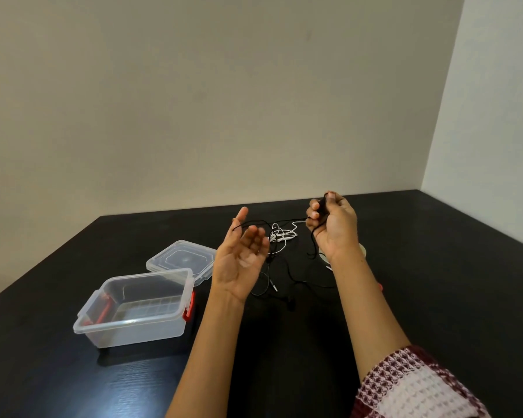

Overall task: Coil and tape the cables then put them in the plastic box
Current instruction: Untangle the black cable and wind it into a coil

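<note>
My right hand (332,224) is raised above the black table and closed around a small bundle of the black cable (323,206). The cable runs leftward to my left hand (242,260), which is palm up with fingers spread, the thin strand lying across its fingertips. More black cable (293,277) trails loose on the table below. A tangled white cable (280,233) lies between my hands, farther back. The clear plastic box (135,309) with red latches stands open at the left.
The box's clear lid (180,260) lies flat just behind the box. A roll of pale tape (361,251) sits on the table, mostly hidden behind my right wrist. The black table (435,267) meets walls at the back and right.
</note>
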